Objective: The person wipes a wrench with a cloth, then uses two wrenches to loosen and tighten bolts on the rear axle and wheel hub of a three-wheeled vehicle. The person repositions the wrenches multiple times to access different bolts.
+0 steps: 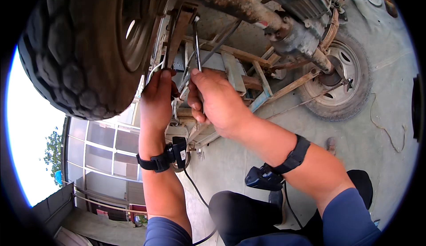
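Both my hands are raised beneath a rusty axle (239,1), beside a large treaded tyre (57,60). In my right hand (218,96) is a shiny chrome wrench (197,44), gripped at its lower end. Its upper end meets a bolt spot at the edge of a rusty steel bracket (181,29). The fingers of my left hand (159,86) are closed on a dark, slim metal bar (168,46) that runs up along the bracket's left side. Whether that bar is a second wrench or a fixed part, I cannot make out.
Right of my hands, a worn metal frame (266,80) with a dark hose (222,42) runs toward a second wheel (339,80). A ribbed motor housing (306,0) is at the top. A thin cord (388,133) lies on the concrete floor (275,139). My knee (230,210) is below.
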Demonstrator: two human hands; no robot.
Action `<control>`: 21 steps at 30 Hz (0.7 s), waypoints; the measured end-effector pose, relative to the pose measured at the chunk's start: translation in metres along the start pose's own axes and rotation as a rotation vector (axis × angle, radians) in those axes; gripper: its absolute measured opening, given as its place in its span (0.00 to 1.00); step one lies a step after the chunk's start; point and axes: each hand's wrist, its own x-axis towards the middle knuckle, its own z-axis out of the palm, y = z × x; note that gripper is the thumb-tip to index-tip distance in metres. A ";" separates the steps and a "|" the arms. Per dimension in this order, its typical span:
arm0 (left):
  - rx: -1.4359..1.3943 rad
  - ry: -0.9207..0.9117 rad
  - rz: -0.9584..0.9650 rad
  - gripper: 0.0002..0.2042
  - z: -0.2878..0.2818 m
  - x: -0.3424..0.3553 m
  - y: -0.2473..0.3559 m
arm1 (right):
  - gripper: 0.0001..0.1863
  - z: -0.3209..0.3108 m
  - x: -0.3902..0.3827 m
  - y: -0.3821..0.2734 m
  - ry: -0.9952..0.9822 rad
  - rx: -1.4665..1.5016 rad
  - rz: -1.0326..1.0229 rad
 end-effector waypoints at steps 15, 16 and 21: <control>0.239 0.178 -0.102 0.25 0.013 0.006 -0.003 | 0.22 0.006 0.005 -0.013 0.138 0.215 0.214; 0.272 0.191 -0.108 0.25 0.014 0.004 -0.001 | 0.22 0.004 0.005 -0.012 0.113 0.208 0.203; 0.187 0.245 -0.088 0.23 0.020 0.002 -0.009 | 0.21 0.006 -0.001 -0.015 0.156 0.282 0.205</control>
